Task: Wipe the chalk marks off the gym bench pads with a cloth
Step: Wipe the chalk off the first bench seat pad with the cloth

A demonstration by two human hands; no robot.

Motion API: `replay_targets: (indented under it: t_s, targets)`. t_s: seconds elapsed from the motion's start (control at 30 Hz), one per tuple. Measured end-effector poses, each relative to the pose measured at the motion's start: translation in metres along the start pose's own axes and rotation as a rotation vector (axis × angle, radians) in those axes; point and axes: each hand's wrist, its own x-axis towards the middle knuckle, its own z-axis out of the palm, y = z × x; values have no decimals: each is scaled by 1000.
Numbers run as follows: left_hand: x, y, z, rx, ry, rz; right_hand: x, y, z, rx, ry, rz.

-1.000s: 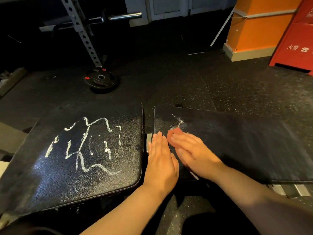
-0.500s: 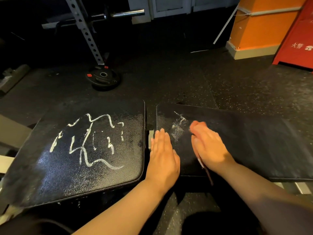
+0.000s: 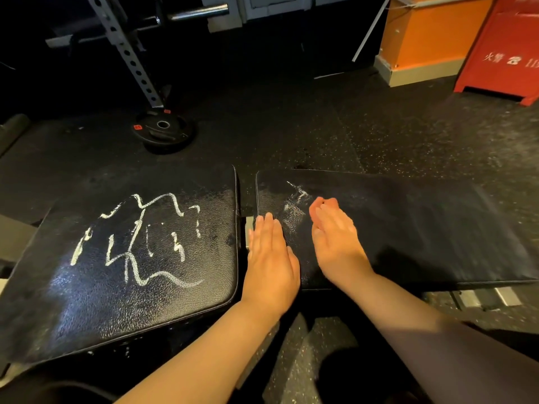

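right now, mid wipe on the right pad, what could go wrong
The cloth barely shows beyond the right hand, so bare skin may smear the chalk smudge rather than lift it. The left hand rests at the right pad edge, by the gap, and could slip in.

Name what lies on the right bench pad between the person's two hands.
A smeared, half-wiped chalk patch lies on the right bench pad between the left hand and the right hand, as the head view shows.
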Motion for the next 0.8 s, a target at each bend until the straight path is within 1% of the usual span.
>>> replay_targets:
  t_s: [0.03,0.13,0.2,0.23,0.3,0.37,0.4,0.47,0.53,0.57,0.6,0.67,0.73,0.8]
  targets:
    - [0,-1,1,-1,-5,0,-4,-6,7,-17,0,-27]
    - [-2,-2,-1,-13,-31,6,-14,-10,13,59,-148,-156]
    - [-3,-3,-2,-15,-45,18,-10,5,4,49,-184,-143]
    - [-3,-3,-2,-9,-45,20,-6,12,1,23,-169,-92]
    - [-2,-2,-1,9,-32,21,1,14,0,-19,-84,4]
    - [-2,-2,0,8,-27,11,2,2,10,-62,-50,-4]
    - [-2,-2,-1,-4,-29,13,-1,-5,16,-78,-79,-50]
    - [-3,-1,-3,-52,-32,15,-8,-15,18,-29,-184,-150]
    - [-3,-1,-4,-68,-30,13,-8,-10,4,31,-254,-179]
    - [-3,-1,-4,-54,-28,12,-7,-5,-5,25,-257,-180]
    - [-3,-1,-3,-37,-31,12,-7,1,-11,-14,-236,-174]
    - [-2,-1,-1,-28,-46,2,-5,11,-15,-113,-136,-114]
    - [-1,-1,0,-22,-38,-6,1,11,-5,-184,-31,-5]
    - [-1,-1,0,-19,-32,-7,7,0,11,-205,19,78]
